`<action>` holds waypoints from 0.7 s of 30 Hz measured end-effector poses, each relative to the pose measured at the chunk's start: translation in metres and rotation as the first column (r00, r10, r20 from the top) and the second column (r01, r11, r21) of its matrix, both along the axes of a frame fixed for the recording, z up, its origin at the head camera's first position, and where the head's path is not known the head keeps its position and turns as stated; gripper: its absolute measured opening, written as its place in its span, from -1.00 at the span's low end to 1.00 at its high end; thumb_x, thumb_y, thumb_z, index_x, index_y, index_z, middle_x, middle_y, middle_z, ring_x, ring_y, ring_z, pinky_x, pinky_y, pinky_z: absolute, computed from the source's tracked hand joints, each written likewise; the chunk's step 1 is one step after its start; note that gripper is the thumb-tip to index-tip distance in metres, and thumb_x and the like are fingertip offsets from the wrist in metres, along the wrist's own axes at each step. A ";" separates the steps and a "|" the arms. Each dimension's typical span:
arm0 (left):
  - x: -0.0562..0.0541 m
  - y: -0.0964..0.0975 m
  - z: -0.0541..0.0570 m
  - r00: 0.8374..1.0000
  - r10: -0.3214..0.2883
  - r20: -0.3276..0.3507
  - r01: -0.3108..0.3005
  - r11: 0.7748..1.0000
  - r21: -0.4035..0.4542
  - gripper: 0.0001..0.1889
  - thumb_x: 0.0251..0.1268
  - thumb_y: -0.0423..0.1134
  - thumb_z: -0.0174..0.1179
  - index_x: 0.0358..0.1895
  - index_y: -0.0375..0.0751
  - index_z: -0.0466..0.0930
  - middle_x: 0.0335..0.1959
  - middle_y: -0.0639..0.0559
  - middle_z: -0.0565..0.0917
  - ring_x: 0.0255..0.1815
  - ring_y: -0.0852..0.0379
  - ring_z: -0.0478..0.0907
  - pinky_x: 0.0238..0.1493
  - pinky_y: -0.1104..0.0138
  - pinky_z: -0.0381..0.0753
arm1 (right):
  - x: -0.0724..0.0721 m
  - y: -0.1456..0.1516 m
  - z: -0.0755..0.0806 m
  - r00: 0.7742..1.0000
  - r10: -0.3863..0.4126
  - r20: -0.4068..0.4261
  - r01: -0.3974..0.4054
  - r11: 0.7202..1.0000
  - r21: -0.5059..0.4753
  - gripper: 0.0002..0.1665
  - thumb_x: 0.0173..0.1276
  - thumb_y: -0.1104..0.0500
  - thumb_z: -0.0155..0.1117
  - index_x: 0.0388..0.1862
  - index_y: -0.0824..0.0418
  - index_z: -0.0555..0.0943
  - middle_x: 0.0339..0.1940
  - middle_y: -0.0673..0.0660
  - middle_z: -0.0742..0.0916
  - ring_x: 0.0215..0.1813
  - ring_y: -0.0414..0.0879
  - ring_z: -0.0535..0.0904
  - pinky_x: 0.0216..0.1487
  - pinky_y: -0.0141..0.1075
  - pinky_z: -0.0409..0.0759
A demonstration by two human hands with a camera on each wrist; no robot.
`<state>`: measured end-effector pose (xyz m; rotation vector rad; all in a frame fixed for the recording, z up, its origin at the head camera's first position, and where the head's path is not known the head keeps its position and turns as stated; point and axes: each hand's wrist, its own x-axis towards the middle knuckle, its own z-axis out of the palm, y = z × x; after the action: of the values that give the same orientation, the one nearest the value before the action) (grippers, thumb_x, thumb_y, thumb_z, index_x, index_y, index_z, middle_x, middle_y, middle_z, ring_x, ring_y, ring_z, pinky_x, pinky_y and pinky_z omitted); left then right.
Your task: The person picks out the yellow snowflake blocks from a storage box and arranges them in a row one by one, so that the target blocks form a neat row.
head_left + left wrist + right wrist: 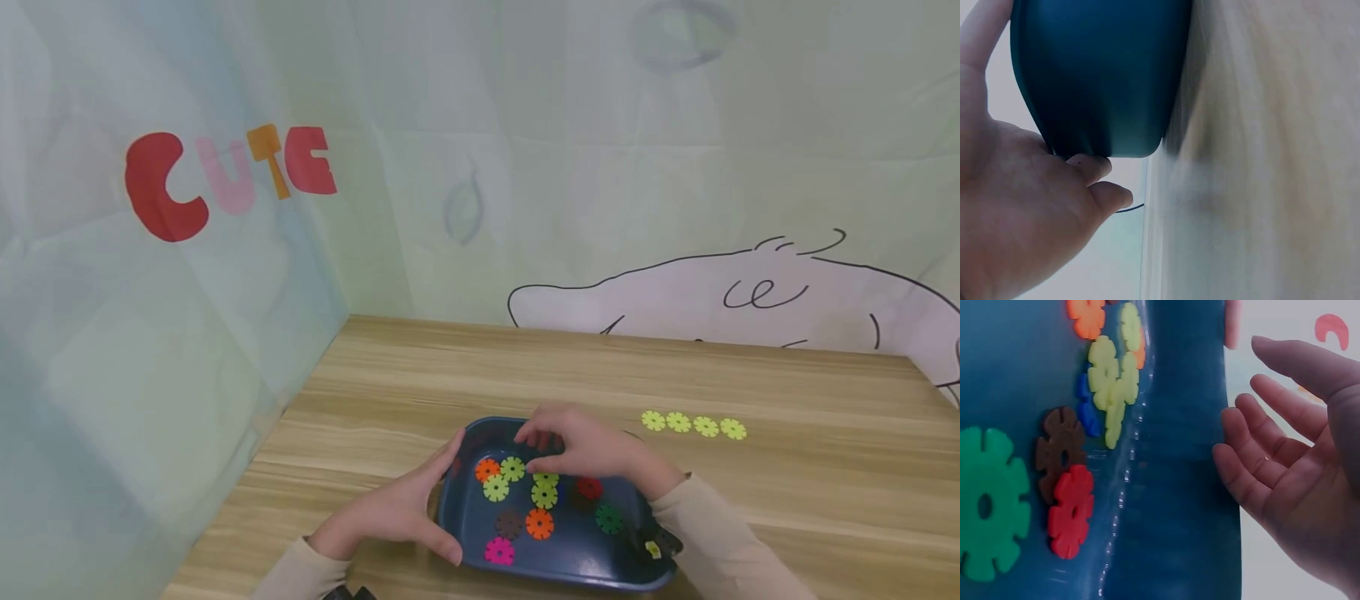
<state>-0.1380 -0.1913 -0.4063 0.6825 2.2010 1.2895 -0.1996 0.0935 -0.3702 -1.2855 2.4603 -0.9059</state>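
A dark blue plastic tray (573, 554) sits on the wooden table with notched snowflake discs scattered inside. My left hand (401, 508) grips its left end, thumb by the near corner and fingers along the far corner; the left wrist view shows fingertips against the tray's outer wall. Over the tray's far side is my right hand (581, 442), fingers loosely bent and holding nothing. Below it lie yellow-green discs (544, 495), with an orange disc (539, 524) nearer. The right wrist view shows a red disc (1071, 512) overlapping a brown disc (1060, 453), beside a green disc (988, 503).
Several yellow-green discs (692, 424) lie in a row on the table (825, 467), beyond the tray to the right. A pink disc (499, 551) is by the tray's near edge. Printed cloth (420, 167) walls the left and back sides.
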 end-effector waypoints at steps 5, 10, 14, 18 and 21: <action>0.000 0.000 0.000 1.000 0.002 0.001 -0.002 1.000 -0.004 0.40 -0.15 0.11 0.53 0.55 -0.08 -0.47 0.57 -0.23 -0.29 0.55 -0.22 -0.27 0.43 -0.20 -0.14 | 0.001 -0.001 -0.002 1.000 0.015 0.024 -0.016 0.999 0.043 -0.61 0.26 0.12 0.37 0.02 0.27 0.64 -0.14 0.11 0.69 -0.15 -0.18 0.57 -0.09 -0.30 0.60; 0.000 0.001 0.001 1.000 0.002 0.003 -0.002 1.000 -0.004 0.40 -0.15 0.10 0.53 0.55 -0.08 -0.48 0.57 -0.23 -0.30 0.55 -0.22 -0.29 0.43 -0.20 -0.15 | 0.002 -0.001 -0.004 0.998 0.012 0.060 -0.017 0.997 0.077 -0.60 0.24 0.12 0.40 0.02 0.28 0.64 -0.09 0.11 0.70 -0.13 -0.17 0.60 -0.06 -0.34 0.60; 0.000 0.001 0.000 1.000 0.003 0.006 -0.003 1.000 -0.001 0.41 -0.16 0.10 0.53 0.55 -0.05 -0.48 0.56 -0.23 -0.32 0.55 -0.24 -0.31 0.43 -0.21 -0.16 | 0.002 -0.002 -0.006 0.996 0.007 0.094 -0.019 0.993 0.119 -0.59 0.22 0.15 0.41 0.03 0.28 0.64 -0.04 0.12 0.70 -0.08 -0.13 0.61 -0.02 -0.32 0.60; 0.000 0.001 0.000 1.000 0.004 0.003 -0.004 1.000 0.000 0.41 -0.16 0.09 0.54 0.55 -0.04 -0.49 0.56 -0.24 -0.32 0.54 -0.24 -0.30 0.43 -0.21 -0.15 | 0.001 -0.002 -0.008 0.991 -0.002 0.134 -0.019 0.988 0.154 -0.58 0.21 0.19 0.41 0.05 0.29 0.63 0.00 0.13 0.69 0.00 -0.06 0.61 0.04 -0.27 0.59; 0.000 0.001 0.000 1.000 0.004 -0.003 -0.004 1.000 -0.002 0.41 -0.17 0.11 0.54 0.55 -0.05 -0.49 0.56 -0.24 -0.31 0.54 -0.24 -0.29 0.43 -0.21 -0.15 | 0.001 -0.003 -0.010 0.990 -0.003 0.140 -0.022 0.984 0.179 -0.56 0.18 0.22 0.42 0.06 0.29 0.62 0.02 0.12 0.68 0.04 -0.03 0.60 0.07 -0.26 0.58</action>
<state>-0.1377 -0.1907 -0.4064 0.6803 2.2071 1.2887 -0.1989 0.0909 -0.3802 -1.1325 2.3639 -0.7251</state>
